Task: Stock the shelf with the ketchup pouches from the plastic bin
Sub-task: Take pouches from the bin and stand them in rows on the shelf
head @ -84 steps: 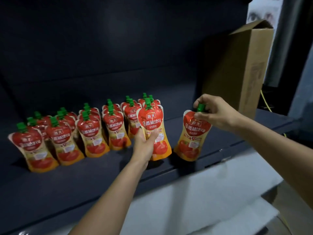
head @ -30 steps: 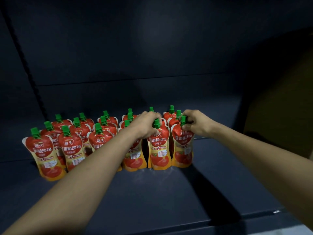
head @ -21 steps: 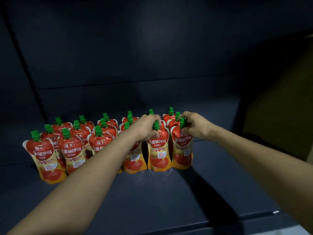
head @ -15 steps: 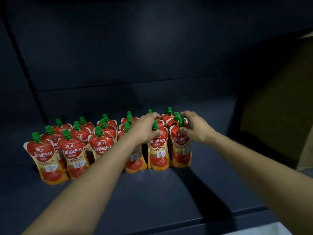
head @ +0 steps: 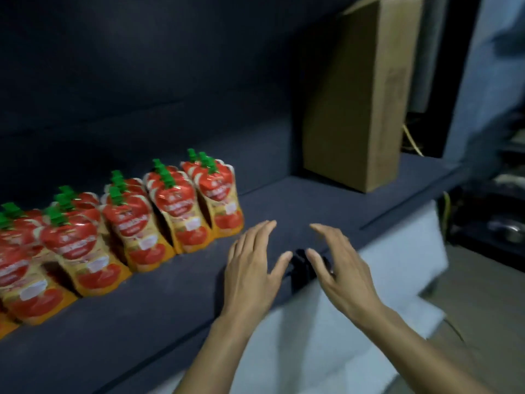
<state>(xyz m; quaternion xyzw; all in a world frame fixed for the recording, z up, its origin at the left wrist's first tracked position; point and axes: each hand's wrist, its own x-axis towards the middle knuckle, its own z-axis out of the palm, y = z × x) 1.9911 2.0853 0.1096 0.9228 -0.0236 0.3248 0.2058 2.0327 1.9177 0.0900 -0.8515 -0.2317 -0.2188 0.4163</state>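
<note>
While both hands were pinching the green caps (head: 166, 177) of two front ketchup pouches (head: 170, 211) half a second ago, now they have let go and pulled back to the front edge of the shelf (head: 284, 200). The left hand (head: 250, 268) is palm down with straight, spread fingers and holds nothing. The right hand (head: 343, 268) is loose too, fingers straight and a bit apart, and holds nothing. The hands are side by side, near each other but not touching, just to the right of the pouches and apart from them. It is hard to tell if they touch the shelf. The view has swung to the right, so a tall cardboard box (head: 360, 109) now shows standing on end at the shelf's right end. The pouches stand on the shelf in short rows, packed close. Each one stands up tall, its long side going up and down, its green cap pointing up and its red and yellow front facing the shelf's front edge. Some lean back a little. A small dark thing (head: 301, 265) sits at the shelf edge between the hands, too dark to tell what it is.
</note>
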